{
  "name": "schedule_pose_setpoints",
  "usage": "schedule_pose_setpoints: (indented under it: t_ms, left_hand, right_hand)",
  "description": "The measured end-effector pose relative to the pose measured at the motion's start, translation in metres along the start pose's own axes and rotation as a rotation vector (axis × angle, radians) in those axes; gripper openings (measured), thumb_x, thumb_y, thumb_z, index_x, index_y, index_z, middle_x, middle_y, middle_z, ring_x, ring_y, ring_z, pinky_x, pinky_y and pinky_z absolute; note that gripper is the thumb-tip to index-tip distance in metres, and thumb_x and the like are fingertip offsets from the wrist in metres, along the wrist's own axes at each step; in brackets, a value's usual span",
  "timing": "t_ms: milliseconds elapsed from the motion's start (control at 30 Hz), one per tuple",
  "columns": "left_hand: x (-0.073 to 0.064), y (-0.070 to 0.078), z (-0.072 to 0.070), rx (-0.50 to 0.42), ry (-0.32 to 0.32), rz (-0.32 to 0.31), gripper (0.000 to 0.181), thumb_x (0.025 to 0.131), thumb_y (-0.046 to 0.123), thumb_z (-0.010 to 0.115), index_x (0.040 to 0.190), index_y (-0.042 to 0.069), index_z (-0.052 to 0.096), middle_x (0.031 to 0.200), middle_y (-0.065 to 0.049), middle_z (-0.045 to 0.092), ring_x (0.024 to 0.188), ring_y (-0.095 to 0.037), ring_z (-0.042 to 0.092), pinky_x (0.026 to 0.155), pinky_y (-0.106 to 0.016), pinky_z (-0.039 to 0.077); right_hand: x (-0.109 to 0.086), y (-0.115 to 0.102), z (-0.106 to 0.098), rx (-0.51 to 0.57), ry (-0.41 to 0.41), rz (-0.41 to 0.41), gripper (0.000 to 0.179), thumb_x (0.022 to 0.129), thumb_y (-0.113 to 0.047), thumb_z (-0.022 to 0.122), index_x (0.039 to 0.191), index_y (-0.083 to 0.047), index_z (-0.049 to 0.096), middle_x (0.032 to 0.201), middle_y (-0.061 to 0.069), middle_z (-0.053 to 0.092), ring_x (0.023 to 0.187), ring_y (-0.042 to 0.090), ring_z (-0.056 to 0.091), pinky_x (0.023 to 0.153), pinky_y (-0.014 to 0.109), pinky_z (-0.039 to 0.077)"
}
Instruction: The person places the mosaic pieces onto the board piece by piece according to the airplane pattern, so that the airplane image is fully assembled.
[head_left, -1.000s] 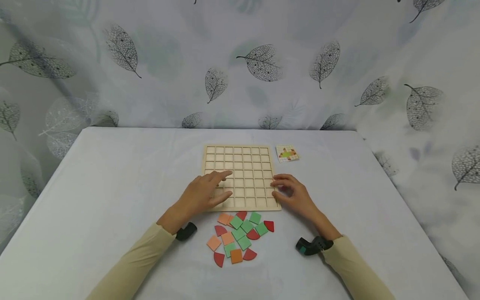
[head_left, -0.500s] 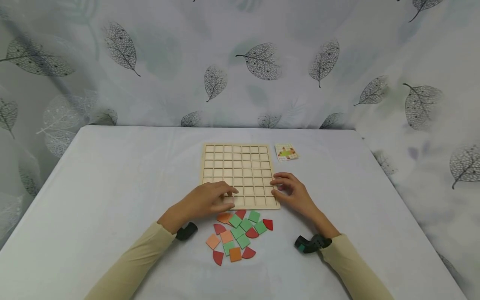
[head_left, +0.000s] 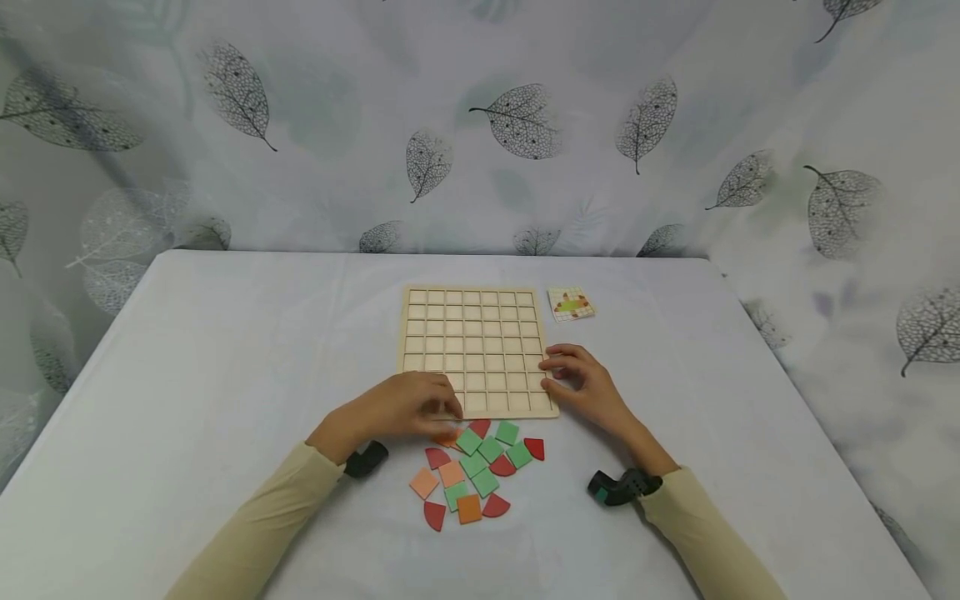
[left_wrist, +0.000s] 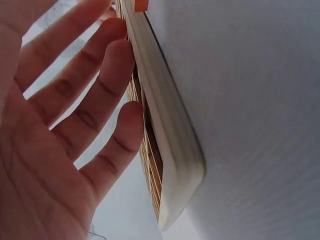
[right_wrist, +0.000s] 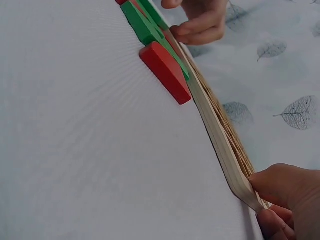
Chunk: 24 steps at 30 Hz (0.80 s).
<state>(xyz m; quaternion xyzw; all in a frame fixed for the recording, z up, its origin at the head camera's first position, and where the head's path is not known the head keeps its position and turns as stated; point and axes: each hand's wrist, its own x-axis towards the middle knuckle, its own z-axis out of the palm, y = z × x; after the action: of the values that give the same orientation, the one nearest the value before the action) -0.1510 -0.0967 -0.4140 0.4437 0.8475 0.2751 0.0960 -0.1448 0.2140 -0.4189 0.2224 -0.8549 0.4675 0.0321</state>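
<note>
A pale wooden grid board (head_left: 491, 340) lies flat on the white table, its square cells bare where they show. My left hand (head_left: 397, 404) is over its front left corner, fingers bent down and thumb side overlapping orange tiles (head_left: 455, 439). In the left wrist view, the loosely curved fingers (left_wrist: 117, 72) lie along the board's edge (left_wrist: 170, 145), with nothing between them. My right hand (head_left: 588, 387) holds the board's right side. In the right wrist view its thumb (right_wrist: 280, 185) rests on the rim at the corner, another finger just below.
In front of the board several green square tiles (head_left: 485, 483), red quarter-circle tiles (head_left: 496, 506) and orange squares (head_left: 469, 509) lie loosely grouped. A small pattern card (head_left: 571, 304) lies beyond the board's right corner. Leaf-printed cloth (head_left: 517, 125) hangs behind the table.
My left hand has drawn back from the middle of the board to its front left corner, its fingers bending downward. The right hand has stayed at the board's right edge.
</note>
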Motion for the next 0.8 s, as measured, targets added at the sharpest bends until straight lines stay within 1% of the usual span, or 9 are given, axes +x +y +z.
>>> schedule_pose_setpoints:
  t_ms: [133,233,300,367,433,600,667,800]
  left_hand:
    - [-0.002,-0.003,-0.003,-0.028,-0.030,0.047,0.018,0.085,0.031,0.076,0.097,0.018,0.074,0.096,0.009,0.062,0.084,-0.005,0.056,0.078,-0.023,0.048]
    - [-0.002,-0.004,-0.005,-0.044,-0.044,0.070,0.020,0.083,0.030,0.078,0.097,0.017,0.074,0.097,0.008,0.062,0.084,-0.006,0.057,0.079,-0.023,0.048]
    - [-0.002,-0.005,-0.005,-0.047,-0.053,0.076,0.020,0.082,0.030,0.079,0.097,0.017,0.074,0.097,0.008,0.062,0.085,-0.006,0.057,0.079,-0.023,0.048]
    - [-0.003,-0.006,-0.006,-0.049,-0.064,0.074,0.020,0.082,0.029,0.079,0.098,0.017,0.075,0.098,0.008,0.061,0.086,-0.006,0.058,0.080,-0.023,0.048]
    - [-0.003,-0.007,-0.006,-0.047,-0.073,0.076,0.019,0.081,0.028,0.080,0.097,0.018,0.075,0.099,0.008,0.061,0.087,-0.006,0.057,0.082,-0.024,0.048]
    - [-0.004,-0.010,-0.003,-0.028,-0.093,0.082,0.020,0.080,0.026,0.081,0.098,0.020,0.075,0.103,0.008,0.059,0.092,-0.005,0.054,0.086,-0.027,0.046]
    - [-0.005,-0.011,-0.003,-0.019,-0.094,0.083,0.021,0.079,0.026,0.081,0.099,0.020,0.075,0.103,0.008,0.059,0.093,-0.005,0.053,0.087,-0.028,0.045]
    - [-0.005,-0.011,-0.002,-0.012,-0.090,0.080,0.023,0.078,0.025,0.082,0.099,0.019,0.075,0.104,0.008,0.059,0.094,-0.005,0.053,0.088,-0.028,0.045]
  right_hand:
    - [0.000,0.000,-0.001,0.031,-0.006,0.048,0.027,0.083,0.008,0.071,0.109,0.013,0.066,0.124,0.030,0.053,0.101,0.041,0.060,0.090,0.033,0.051]
    - [0.001,0.000,-0.002,0.053,-0.009,0.059,0.028,0.082,0.008,0.071,0.109,0.015,0.065,0.124,0.032,0.052,0.103,0.042,0.060,0.091,0.039,0.050]
    - [0.001,0.002,-0.002,0.062,-0.011,0.061,0.029,0.082,0.009,0.071,0.109,0.015,0.064,0.123,0.032,0.052,0.104,0.042,0.059,0.091,0.040,0.050]
    - [0.001,0.004,-0.002,0.066,-0.013,0.056,0.028,0.083,0.008,0.071,0.109,0.015,0.064,0.123,0.032,0.052,0.104,0.043,0.059,0.091,0.038,0.050]
    - [0.000,0.012,0.000,0.076,-0.011,0.061,0.029,0.083,0.008,0.071,0.110,0.014,0.064,0.124,0.032,0.052,0.104,0.042,0.059,0.092,0.035,0.050]
    - [-0.001,0.038,0.003,0.088,-0.012,0.071,0.031,0.084,0.003,0.072,0.114,0.008,0.067,0.127,0.024,0.053,0.107,0.036,0.059,0.093,0.021,0.047]
    - [-0.001,0.042,0.003,0.098,-0.018,0.070,0.031,0.084,0.000,0.073,0.114,0.005,0.067,0.127,0.020,0.053,0.108,0.033,0.059,0.093,0.017,0.046]
    - [0.000,0.044,0.003,0.109,-0.028,0.059,0.030,0.085,-0.003,0.073,0.114,0.003,0.068,0.127,0.017,0.053,0.110,0.030,0.058,0.093,0.016,0.046]
